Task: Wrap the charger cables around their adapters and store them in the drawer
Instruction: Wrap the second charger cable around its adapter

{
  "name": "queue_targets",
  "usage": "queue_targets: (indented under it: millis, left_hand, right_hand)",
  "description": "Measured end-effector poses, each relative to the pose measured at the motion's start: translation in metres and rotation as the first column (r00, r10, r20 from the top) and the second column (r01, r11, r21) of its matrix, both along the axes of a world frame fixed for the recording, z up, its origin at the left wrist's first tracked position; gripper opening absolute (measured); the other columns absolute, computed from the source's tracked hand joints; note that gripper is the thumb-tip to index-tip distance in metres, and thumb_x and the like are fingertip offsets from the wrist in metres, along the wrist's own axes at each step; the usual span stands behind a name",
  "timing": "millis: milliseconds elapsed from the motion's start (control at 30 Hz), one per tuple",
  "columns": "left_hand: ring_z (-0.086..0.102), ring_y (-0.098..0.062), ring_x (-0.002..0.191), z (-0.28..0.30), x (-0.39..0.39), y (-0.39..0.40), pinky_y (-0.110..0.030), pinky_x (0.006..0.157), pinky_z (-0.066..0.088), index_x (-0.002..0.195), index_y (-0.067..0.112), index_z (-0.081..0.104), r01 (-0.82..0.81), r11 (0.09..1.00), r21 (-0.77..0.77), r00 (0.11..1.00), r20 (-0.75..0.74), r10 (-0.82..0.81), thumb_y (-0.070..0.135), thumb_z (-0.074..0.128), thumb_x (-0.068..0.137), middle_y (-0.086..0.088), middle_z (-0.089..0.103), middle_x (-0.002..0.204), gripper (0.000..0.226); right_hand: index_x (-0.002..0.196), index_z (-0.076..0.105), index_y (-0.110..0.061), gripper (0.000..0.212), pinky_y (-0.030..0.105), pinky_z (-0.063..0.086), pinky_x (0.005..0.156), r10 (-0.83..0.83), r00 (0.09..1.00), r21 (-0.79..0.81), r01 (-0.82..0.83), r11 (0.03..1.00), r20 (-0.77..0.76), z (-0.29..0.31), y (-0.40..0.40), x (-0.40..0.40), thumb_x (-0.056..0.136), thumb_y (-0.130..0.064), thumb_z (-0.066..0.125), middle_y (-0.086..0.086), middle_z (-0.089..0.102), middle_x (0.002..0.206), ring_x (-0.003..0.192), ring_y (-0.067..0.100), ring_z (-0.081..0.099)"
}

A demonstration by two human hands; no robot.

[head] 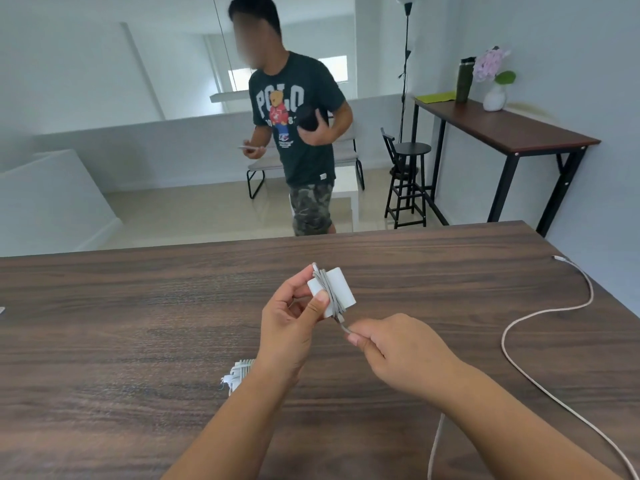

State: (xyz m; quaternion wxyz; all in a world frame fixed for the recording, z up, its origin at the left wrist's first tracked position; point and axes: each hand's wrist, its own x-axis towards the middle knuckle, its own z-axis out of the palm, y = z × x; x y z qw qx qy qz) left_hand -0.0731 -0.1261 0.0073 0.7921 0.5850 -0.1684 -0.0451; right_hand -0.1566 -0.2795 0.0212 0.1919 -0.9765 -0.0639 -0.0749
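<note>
My left hand [289, 327] holds a white square adapter [341, 289] above the dark wooden table [121, 323], thumb pressed on its face. A grey cable [329, 292] is wound several turns around the adapter. My right hand [391, 348] pinches the cable's free end just below the adapter. A second adapter with its cable wound around it [239, 374] lies on the table, partly hidden behind my left forearm. A long pale loose cable [540, 317] snakes across the table's right side. No drawer is in view.
A person in a dark T-shirt [298, 133] stands beyond the table's far edge, holding a phone and a dark object. A side table [512, 133] with a bottle and flower vase stands at the right wall, with a black stool [408, 181] beside it.
</note>
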Motion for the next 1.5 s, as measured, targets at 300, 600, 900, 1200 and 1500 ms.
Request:
queue_targets:
  millis: [300,600,900,1200,1500]
  left_hand:
    - [0.064,-0.013,0.084,-0.002,0.001,0.001,-0.032,0.079,0.057,0.121,0.018,0.064,-0.019,0.995,0.095,0.998,0.065,0.013,0.000,0.067,0.086,0.005,0.071,0.087,0.040]
    - [0.064,-0.018,0.087,-0.001,0.002,0.007,-0.036,0.080,0.058,0.122,0.017,0.063,0.029,0.998,-0.057,0.995,-0.089,-0.034,0.015,0.071,0.078,-0.004,0.067,0.093,0.045]
    - [0.064,-0.020,0.090,-0.001,0.007,0.012,-0.041,0.085,0.056,0.122,0.022,0.067,0.103,0.995,-0.017,0.993,-0.060,-0.103,0.016,0.069,0.080,-0.006,0.066,0.097,0.042]
    - [0.064,-0.017,0.086,0.004,0.006,0.018,-0.030,0.080,0.055,0.121,0.021,0.065,0.171,0.965,0.199,0.981,0.051,-0.185,0.012,0.070,0.079,-0.006,0.070,0.095,0.043]
    - [0.056,-0.002,0.076,0.015,0.001,0.026,-0.017,0.076,0.048,0.122,0.023,0.066,0.303,0.800,0.517,0.908,0.097,-0.407,0.003,0.070,0.087,0.006,0.054,0.092,0.040]
  right_hand:
    - [0.090,0.059,-0.023,0.023,0.030,0.034,0.054,0.067,0.997,-0.001,-0.067,0.998,-0.029,0.020,-0.002,0.006,0.097,-0.035,0.041,-0.008,0.044,0.058,0.053,0.009,0.040]
    - [0.094,0.062,-0.026,0.024,0.022,0.029,0.049,0.085,0.996,-0.001,-0.085,0.996,0.024,0.018,-0.002,0.010,0.097,-0.037,0.041,-0.008,0.043,0.052,0.048,0.005,0.038]
    - [0.099,0.065,-0.028,0.023,0.022,0.032,0.052,0.096,0.995,0.026,-0.096,0.995,0.024,0.024,-0.007,0.009,0.097,-0.036,0.044,-0.010,0.044,0.051,0.048,0.005,0.041]
    - [0.089,0.062,-0.029,0.025,0.031,0.046,0.062,0.111,0.991,-0.160,-0.098,0.982,0.076,0.037,-0.020,0.009,0.095,-0.044,0.043,-0.009,0.065,0.072,0.064,0.011,0.050]
    - [0.086,0.064,-0.032,0.021,0.025,0.043,0.062,0.243,0.959,-0.116,-0.228,0.967,0.147,0.043,-0.032,0.016,0.088,-0.050,0.054,-0.022,0.056,0.072,0.065,-0.004,0.048]
